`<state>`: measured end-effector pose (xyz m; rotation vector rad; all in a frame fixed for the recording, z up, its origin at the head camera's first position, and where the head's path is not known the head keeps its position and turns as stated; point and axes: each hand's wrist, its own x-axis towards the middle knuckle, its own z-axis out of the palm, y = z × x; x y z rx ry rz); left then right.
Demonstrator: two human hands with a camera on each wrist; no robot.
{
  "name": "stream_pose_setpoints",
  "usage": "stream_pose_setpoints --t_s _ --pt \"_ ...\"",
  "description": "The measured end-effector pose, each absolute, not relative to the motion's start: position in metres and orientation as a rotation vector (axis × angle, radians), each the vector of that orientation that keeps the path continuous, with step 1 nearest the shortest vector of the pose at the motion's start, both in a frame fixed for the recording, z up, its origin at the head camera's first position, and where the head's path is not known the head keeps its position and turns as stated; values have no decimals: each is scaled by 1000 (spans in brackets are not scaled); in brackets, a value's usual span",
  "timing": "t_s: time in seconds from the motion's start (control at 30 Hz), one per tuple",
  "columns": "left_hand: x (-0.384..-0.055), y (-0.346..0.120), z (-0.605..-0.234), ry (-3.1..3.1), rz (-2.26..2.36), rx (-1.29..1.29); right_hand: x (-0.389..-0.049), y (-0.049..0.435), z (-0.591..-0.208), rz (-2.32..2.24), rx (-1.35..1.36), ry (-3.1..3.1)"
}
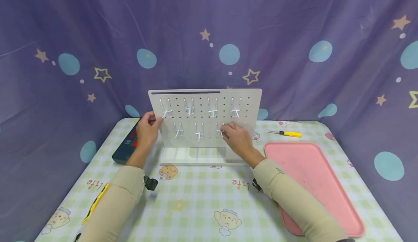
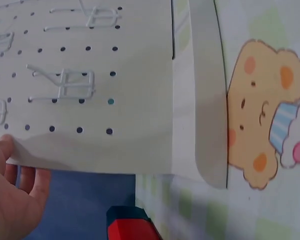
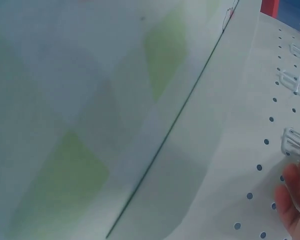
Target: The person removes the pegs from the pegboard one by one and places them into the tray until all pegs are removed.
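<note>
A white pegboard [image 1: 205, 124] stands upright on its base, with white wire hooks [image 1: 213, 113] in two rows across its front. My left hand [image 1: 147, 130] grips the board's left edge; in the left wrist view the thumb lies on the front face and the other fingers go behind. At the right end of the lower row, my right hand [image 1: 238, 140] pinches a wire hook [image 3: 289, 142] that lies against the board. The fingertips partly cover that hook, so how it sits in the holes is hidden.
Left of the board lies a dark green case [image 1: 123, 151] with red parts. A pink tray [image 1: 313, 184] is on the right, and a yellow-handled screwdriver [image 1: 290, 134] lies behind it. Near my left forearm is a yellow-and-black tool [image 1: 96, 202]. A checkered cloth [image 1: 192, 205] covers the table.
</note>
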<state>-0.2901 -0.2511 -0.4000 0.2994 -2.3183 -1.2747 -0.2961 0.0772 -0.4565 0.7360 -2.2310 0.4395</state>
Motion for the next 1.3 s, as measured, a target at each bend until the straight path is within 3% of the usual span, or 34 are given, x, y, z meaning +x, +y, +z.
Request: stream_pose_setpoints --t_s 1.3 --pt "-295 -262 -405 -2389 -1259 203 -294 78 -458 402 786 -2043"
